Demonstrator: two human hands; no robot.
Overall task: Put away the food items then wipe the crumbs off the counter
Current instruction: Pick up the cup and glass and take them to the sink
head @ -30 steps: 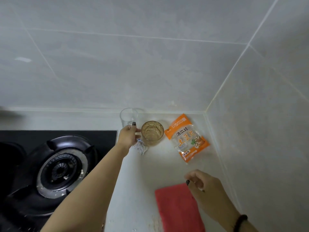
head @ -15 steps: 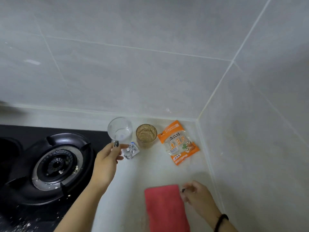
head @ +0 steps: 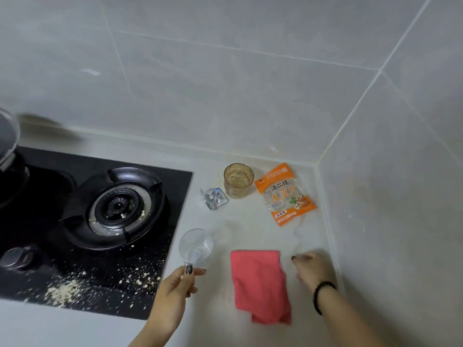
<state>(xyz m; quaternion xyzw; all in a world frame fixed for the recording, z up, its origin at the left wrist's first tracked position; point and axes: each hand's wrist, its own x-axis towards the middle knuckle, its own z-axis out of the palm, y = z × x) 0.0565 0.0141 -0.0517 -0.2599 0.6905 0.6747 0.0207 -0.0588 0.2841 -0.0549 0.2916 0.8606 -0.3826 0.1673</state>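
Observation:
My left hand (head: pixel 175 289) pinches the rim of a clear empty glass (head: pixel 196 246), tilted, above the counter beside the stove. My right hand (head: pixel 312 267) rests loosely curled on the counter just right of a red cloth (head: pixel 260 284), apart from it and holding nothing. An orange snack packet (head: pixel 284 194) lies in the back right corner. A brownish glass (head: pixel 238 180) smeared inside stands to its left. Beside that lies a small silver foil wrapper (head: pixel 214 198). Crumbs (head: pixel 65 291) are scattered over the stove's front part.
A black gas stove (head: pixel 112 209) with a round burner fills the left side. A pot edge (head: pixel 7 139) shows at the far left. Tiled walls close off the back and the right. The pale counter (head: pixel 240 229) runs between stove and right wall.
My left hand took the clear glass from the back of the counter and brought it toward me, to the front by the stove. The view dropped lower; my right hand stayed beside the cloth.

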